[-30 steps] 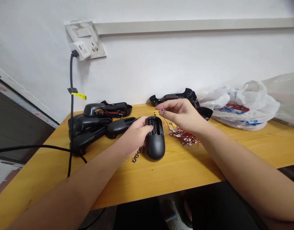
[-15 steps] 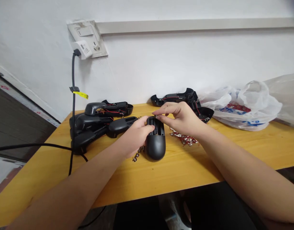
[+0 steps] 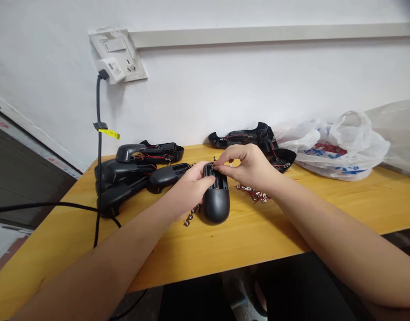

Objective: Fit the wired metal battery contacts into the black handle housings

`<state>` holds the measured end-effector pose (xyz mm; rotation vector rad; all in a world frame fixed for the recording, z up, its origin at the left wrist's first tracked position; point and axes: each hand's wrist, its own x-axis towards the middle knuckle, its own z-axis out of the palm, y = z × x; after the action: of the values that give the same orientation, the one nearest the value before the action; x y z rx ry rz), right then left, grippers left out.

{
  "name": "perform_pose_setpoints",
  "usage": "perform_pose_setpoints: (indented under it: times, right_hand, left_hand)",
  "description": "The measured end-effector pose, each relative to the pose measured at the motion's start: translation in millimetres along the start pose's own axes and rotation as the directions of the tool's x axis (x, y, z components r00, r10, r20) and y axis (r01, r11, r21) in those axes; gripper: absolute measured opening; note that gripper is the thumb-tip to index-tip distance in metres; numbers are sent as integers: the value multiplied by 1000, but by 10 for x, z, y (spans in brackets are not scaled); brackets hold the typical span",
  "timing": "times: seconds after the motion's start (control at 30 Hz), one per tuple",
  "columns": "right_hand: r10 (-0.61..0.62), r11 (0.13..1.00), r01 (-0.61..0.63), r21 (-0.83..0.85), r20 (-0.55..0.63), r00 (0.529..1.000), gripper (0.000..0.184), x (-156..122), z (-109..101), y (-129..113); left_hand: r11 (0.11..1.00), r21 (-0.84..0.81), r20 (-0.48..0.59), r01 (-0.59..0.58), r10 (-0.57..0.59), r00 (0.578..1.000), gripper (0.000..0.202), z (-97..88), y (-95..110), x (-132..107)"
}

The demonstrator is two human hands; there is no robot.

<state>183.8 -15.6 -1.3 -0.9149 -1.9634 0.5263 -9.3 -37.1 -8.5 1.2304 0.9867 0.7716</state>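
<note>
A black plastic housing (image 3: 216, 206) with a rounded near end lies on the wooden table, its battery compartment facing up. My left hand (image 3: 191, 185) is closed around its left side, thumb on the compartment edge. The thumb and forefinger of my right hand (image 3: 247, 165) pinch together at the compartment's far end, on what looks like a small metal battery contact, mostly hidden by the fingertips. Small shiny metal pieces (image 3: 188, 219) lie beside my left hand. Right of the housing is a loose pile of red wires with metal tabs (image 3: 253, 194).
Several black housings (image 3: 125, 176) are heaped at the left, some with red wires. More wired black shells (image 3: 238, 136) lean near the wall. A white plastic bag (image 3: 345, 156) stands at the right. A black cable (image 3: 98, 178) hangs from the wall socket (image 3: 120, 55) across the table's left side.
My right fingertips have moved slightly down and inward, from above the housing's far edge to the compartment's far end. My left hand keeps its grip. The view has shifted slightly.
</note>
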Motion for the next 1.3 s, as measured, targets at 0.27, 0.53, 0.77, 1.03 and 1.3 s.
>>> perform_pose_setpoints:
  times: [0.27,0.53,0.77,1.03,1.3]
  right_hand:
    - [175,980,-180,81,70,982,7,2,-43,-29]
    - [401,808,-538,242,443,802,29,31,-193,-24]
    - [393,762,-556,332,444,805,22,33,-205,32]
    - [390,795,-534,289,432,814,16,-26,-146,114]
    - [389,804,-520,288,407,827,16,-42,-119,75]
  left_hand:
    - [941,289,12,-176,180,984,35,-44,33,-19]
    - [877,440,37,-194,198,980,40,-46,32,6]
    - [833,507,85,-221,207,975,37,-128,47,4]
    - [820,546,199,-171,71,977,36,-156,92,-50]
    - [823,528,223,-208,102,969,36,-176,95,-7]
